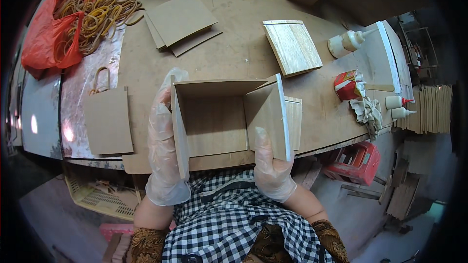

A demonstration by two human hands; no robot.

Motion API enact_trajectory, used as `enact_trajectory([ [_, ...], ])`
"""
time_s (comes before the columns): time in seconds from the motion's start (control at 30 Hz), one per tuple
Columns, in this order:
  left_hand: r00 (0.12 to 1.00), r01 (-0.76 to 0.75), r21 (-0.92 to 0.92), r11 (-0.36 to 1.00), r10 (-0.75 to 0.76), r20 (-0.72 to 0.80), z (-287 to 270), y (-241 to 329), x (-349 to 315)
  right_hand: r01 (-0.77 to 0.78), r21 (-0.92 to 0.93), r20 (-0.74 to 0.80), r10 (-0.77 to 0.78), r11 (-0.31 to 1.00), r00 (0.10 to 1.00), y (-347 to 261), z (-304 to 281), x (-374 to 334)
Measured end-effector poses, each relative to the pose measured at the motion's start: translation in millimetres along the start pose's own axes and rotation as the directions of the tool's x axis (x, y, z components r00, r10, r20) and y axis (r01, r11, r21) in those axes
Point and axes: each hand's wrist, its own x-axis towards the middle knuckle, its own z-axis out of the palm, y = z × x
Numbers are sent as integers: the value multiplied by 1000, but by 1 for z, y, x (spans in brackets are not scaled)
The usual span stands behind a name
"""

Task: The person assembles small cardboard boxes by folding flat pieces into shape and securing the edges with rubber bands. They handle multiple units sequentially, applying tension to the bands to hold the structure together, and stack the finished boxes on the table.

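A partly assembled wooden box [216, 126] with thin board sides stands at the table's front edge, its open side facing me. My left hand [163, 151], in a clear plastic glove, presses along the outside of the left panel [179, 131]. My right hand [273, 175], gloved alike, grips the lower edge of the right panel [268, 117]; its thumb lies on the inner face, the fingers hidden behind. White shows along that panel's outer edge. Behind it, a pale wood piece [294, 124] is partly covered. Beyond the box lies a light wood block or panel assembly [293, 48].
A red plastic bag [41, 44] and rubber bands [105, 12] lie far left. Thin boards [183, 19] and another board [108, 122] rest on the table. At right are glue bottles [345, 44], a red container [347, 86] and a crumpled cloth [366, 112]. A red stool [353, 163] stands below.
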Motion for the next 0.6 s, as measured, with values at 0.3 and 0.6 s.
enact_trajectory([
  [0.3, 999, -40, 135, 990, 38, 18, 2, 4, -2, 100, -241, 162, -62, 965, 985, 4, -4, -3],
  [0.6, 999, -7, 164, 987, 14, -41, 0, -5, -5, 209, -393, 212, -133, 896, 968, 5, -7, -10],
])
